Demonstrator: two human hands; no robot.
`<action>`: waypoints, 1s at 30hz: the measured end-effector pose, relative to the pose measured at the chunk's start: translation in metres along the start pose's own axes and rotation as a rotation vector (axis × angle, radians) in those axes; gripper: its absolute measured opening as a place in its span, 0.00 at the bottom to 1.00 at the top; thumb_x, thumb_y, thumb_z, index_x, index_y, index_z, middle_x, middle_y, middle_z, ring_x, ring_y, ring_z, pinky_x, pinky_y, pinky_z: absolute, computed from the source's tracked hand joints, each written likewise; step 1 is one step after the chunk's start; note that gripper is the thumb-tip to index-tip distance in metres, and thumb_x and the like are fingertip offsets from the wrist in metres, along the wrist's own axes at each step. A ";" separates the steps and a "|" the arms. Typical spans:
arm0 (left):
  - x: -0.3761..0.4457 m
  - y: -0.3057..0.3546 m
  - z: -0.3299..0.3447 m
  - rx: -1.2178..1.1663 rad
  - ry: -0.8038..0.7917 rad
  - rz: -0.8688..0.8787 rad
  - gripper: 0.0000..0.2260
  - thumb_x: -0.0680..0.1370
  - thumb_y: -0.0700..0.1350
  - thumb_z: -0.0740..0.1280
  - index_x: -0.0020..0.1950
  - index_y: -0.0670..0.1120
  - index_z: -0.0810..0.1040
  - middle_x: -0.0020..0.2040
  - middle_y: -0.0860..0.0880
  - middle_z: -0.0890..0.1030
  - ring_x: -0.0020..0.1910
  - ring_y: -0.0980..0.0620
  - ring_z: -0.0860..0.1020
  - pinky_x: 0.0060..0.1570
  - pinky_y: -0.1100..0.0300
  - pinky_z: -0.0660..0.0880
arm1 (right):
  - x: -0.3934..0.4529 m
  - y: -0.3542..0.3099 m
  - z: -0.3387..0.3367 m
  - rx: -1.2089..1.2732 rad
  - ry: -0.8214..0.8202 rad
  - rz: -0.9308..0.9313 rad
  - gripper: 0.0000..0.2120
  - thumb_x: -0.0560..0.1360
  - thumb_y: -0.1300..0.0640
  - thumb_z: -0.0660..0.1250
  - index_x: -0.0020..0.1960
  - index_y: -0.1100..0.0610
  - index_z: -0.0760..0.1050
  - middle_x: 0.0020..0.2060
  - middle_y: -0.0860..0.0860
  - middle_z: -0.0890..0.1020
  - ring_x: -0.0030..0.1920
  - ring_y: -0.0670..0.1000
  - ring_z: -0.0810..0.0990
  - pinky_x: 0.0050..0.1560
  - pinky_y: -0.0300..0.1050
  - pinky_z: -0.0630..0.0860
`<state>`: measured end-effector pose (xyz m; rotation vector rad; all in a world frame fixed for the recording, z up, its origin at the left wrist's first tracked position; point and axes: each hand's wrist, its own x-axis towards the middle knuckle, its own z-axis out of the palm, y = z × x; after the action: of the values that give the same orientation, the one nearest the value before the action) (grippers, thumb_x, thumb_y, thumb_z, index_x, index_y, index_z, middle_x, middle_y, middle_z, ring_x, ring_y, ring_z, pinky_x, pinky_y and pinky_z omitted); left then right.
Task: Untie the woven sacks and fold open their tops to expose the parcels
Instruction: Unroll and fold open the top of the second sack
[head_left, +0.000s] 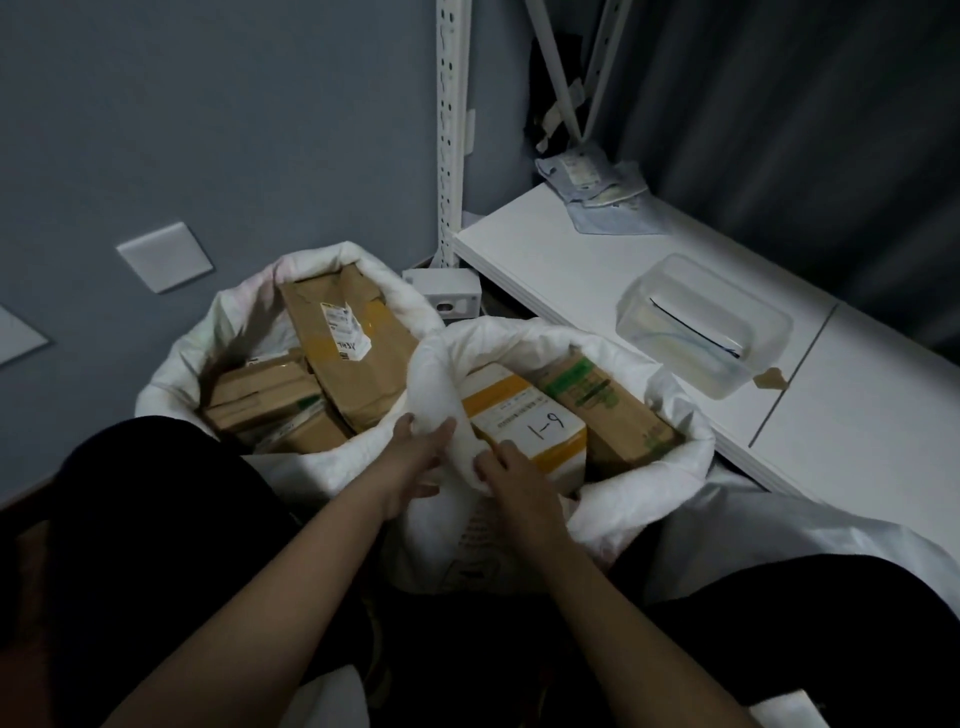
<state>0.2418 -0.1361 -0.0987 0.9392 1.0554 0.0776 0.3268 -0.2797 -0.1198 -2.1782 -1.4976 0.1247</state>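
Observation:
Two white woven sacks stand open on the floor in front of me. The left sack (171, 374) has its rim rolled down around several brown cardboard parcels (348, 353). The right sack (670, 467) shows a white and yellow box marked "1-9" (524, 415) and a brown box with green print (608, 400). My left hand (415, 452) grips the rolled near rim of the right sack from the left. My right hand (506, 467) pinches the same rim from the right, fingers curled over the fabric beside the marked box.
A low white shelf (597, 291) runs along the right, with a clear plastic container (706, 322) and a pile of small packets (597, 182) on it. A white perforated rack post (451, 130) rises behind the sacks. Grey wall at left. My dark-clothed knees flank the sacks.

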 end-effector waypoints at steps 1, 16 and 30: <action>0.004 0.002 -0.001 0.036 0.055 0.006 0.36 0.74 0.54 0.70 0.76 0.50 0.55 0.69 0.45 0.69 0.61 0.42 0.75 0.44 0.51 0.79 | -0.003 -0.001 0.008 -0.111 -0.003 -0.082 0.22 0.63 0.60 0.75 0.46 0.53 0.64 0.39 0.54 0.74 0.34 0.51 0.74 0.30 0.39 0.59; 0.013 0.027 0.007 0.277 0.123 -0.002 0.22 0.81 0.50 0.61 0.71 0.40 0.65 0.62 0.43 0.75 0.56 0.44 0.77 0.48 0.53 0.76 | 0.010 -0.021 0.020 0.309 0.136 0.303 0.08 0.68 0.65 0.67 0.41 0.57 0.68 0.37 0.52 0.74 0.39 0.48 0.70 0.37 0.39 0.62; 0.041 0.027 -0.005 0.280 -0.079 0.165 0.15 0.78 0.32 0.60 0.63 0.39 0.76 0.59 0.39 0.80 0.59 0.41 0.77 0.62 0.43 0.72 | 0.091 0.046 -0.025 -0.186 -0.176 -0.033 0.34 0.71 0.65 0.63 0.76 0.56 0.60 0.74 0.60 0.62 0.74 0.63 0.59 0.73 0.58 0.56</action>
<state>0.2695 -0.0966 -0.1097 1.2727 0.9284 0.0294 0.4105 -0.2194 -0.1006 -2.3383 -1.7017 0.1766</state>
